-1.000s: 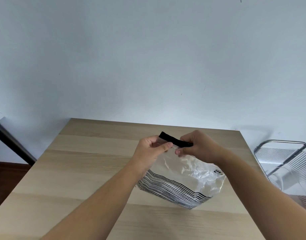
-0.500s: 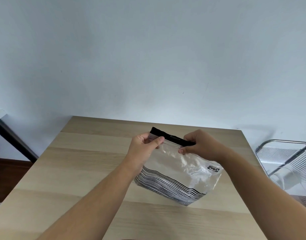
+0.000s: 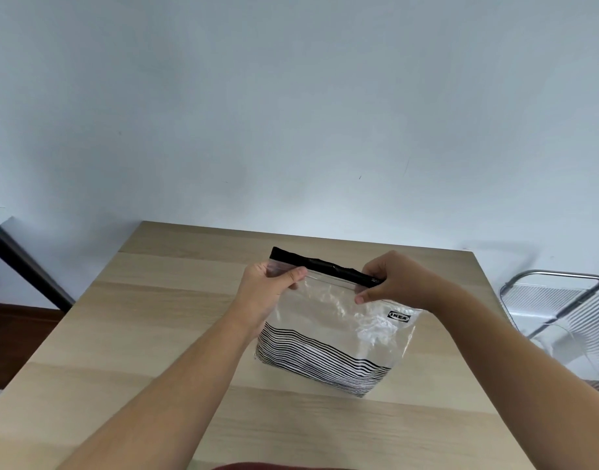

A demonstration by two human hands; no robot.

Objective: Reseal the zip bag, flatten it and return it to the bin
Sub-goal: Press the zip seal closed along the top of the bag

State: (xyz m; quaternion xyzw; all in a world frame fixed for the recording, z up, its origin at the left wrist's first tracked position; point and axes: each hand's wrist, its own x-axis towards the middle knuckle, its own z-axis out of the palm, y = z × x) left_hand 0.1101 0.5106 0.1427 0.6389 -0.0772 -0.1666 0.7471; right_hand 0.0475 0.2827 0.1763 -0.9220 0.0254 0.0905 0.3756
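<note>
Hands drawn further apart along the black zip strip (image 3: 325, 266): left hand (image 3: 271, 290) nearer the strip's left end, right hand (image 3: 393, 283) slid to its right end, toward the table's (image 3: 155, 334) right edge.

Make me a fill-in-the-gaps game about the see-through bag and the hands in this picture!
1. The zip bag has a strip along its top coloured ____.
2. The bottom of the bag is printed with black ____.
3. The left hand and the right hand pinch the bag near its ____ edge.
4. The bag stands on a wooden ____.

Missing words: black; stripes; top; table
</note>
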